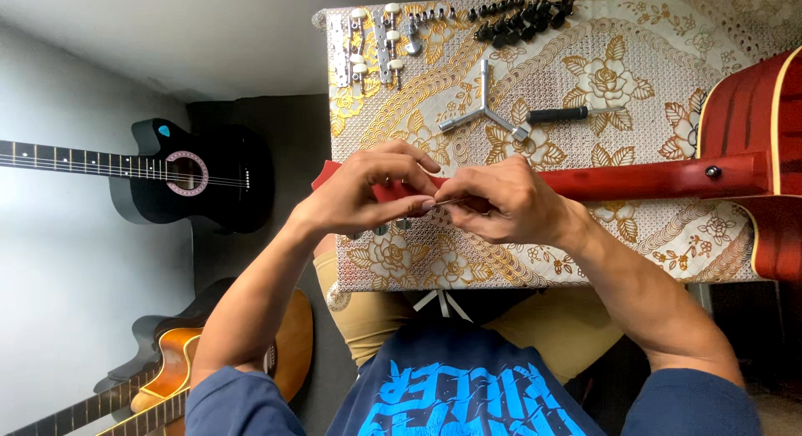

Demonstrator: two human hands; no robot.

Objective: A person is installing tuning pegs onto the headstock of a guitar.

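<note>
Centrally, red guitar (735,164) is laid across patterned table (635,68), neck (635,179) pointed to 9 o'clock. Left hand (363,194) is closed on headstock (393,191). Right hand (501,204) is pinched on thin string (447,202), just beside left fingertips. At 12 o'clock: three-arm wrench (484,110), screwdriver (572,114), tuning pegs (372,43). Black guitar (184,173) is hung at 9 o'clock.

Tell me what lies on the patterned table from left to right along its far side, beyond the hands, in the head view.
Strips of tuning machines with cream knobs → heap of small black pegs → three-armed metal wrench → black-handled screwdriver → red guitar body.
</note>
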